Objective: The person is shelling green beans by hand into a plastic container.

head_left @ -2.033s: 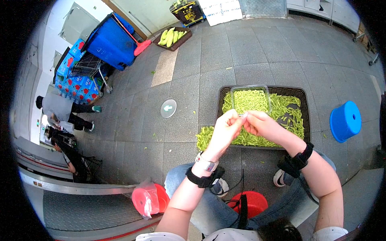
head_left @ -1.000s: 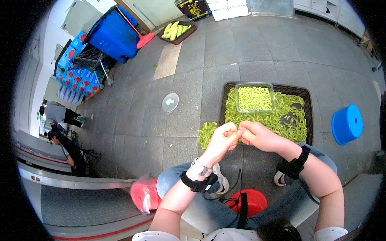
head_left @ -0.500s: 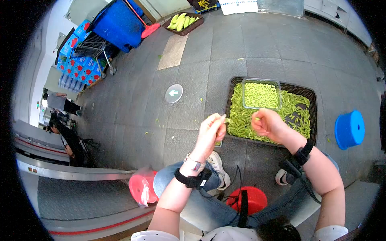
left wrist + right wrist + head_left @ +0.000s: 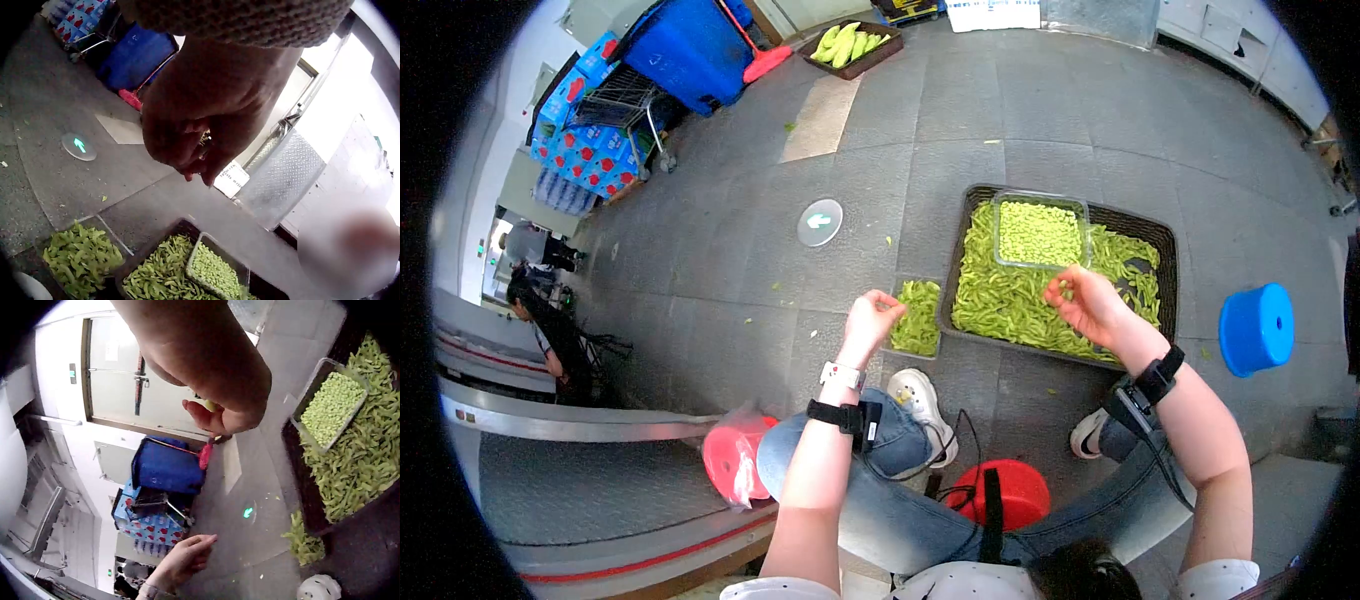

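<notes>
A brown basket point(image 4: 1057, 349) of green pods holds a clear box of shelled beans point(image 4: 1040, 233) at its back edge. Beside it stands a small clear tray of pods point(image 4: 916, 320). My left hand point(image 4: 870, 325) hovers at the small tray's left edge, fingers loosely bent; nothing shows between them, here or in the left wrist view. Over the basket, just in front of the bean box, my right hand point(image 4: 1092, 308) has its fingers curled. The right wrist view shows a small green bean point(image 4: 211, 406) held by the fingers of that hand.
A blue stool point(image 4: 1257, 328) stands right of the basket. Red stools point(image 4: 740, 465) sit at the lower left and between my legs. Farther off are a crate of large green vegetables point(image 4: 855, 50), a blue bin point(image 4: 690, 50) and people at the left.
The hands have parted. My left hand has moved left and toward me to the small tray, and the pod seen in its fingers is no longer visible. My right hand has shifted slightly right.
</notes>
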Tool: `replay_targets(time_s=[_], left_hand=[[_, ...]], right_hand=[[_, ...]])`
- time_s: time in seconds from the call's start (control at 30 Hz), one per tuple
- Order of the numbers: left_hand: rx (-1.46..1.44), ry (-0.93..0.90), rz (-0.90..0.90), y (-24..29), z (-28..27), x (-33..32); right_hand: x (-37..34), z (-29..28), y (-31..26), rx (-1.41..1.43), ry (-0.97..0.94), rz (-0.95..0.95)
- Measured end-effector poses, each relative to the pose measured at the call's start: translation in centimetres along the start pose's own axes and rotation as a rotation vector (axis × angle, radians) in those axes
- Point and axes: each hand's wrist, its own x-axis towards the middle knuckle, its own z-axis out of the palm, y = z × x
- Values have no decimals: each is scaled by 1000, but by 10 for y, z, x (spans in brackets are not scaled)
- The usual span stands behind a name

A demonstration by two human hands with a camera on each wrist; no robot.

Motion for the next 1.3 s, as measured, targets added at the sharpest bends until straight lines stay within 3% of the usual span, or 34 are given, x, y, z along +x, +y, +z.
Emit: replay_targets(time_s=[0.03,0.13,0.27,0.4,0.43,0.53,0.57,0.67,0.7,0.83,0.93,1.0,1.07,1.13,1.3], left_hand=[[-9,-16,-6,1,0,1],[-503,-132,-207,16,-1,1],[-652,-282,-106,40,-7,-4],[-974,-450,-70,59,-8,-8],[-1042,-497,-50,60,-7,-8],[-1127,-456,-22,79,-10,-17],[-1107,-436,-19,82,-10,-19],[-1061,-387,-56,91,-11,-25],[-1065,-400,-50,92,-11,-26],[-910,-457,-68,108,-5,-31],[-694,-584,-23,126,-3,-39],[-685,-591,18,134,3,-48],[-664,-609,65,139,8,-53],[-658,-638,100,143,12,-57],[-619,-690,102,149,17,-66]], right_hand=[[8,-9,3,5,58,-6],[36,-37,22,32,259,16],[46,-42,30,126,440,45],[70,-61,-7,279,215,-223],[57,-44,-23,316,201,-259],[37,-25,-50,351,47,-428],[35,-25,-53,327,94,-467],[41,-43,-53,88,-20,-506],[43,-39,-52,75,113,-484],[38,-31,-41,-15,250,-379],[10,8,-22,-456,237,-472],[-12,28,-7,-774,-5,-536],[-22,34,7,-758,-201,-440],[-35,35,19,-820,-271,-511],[-67,37,12,-1097,-108,-518]])
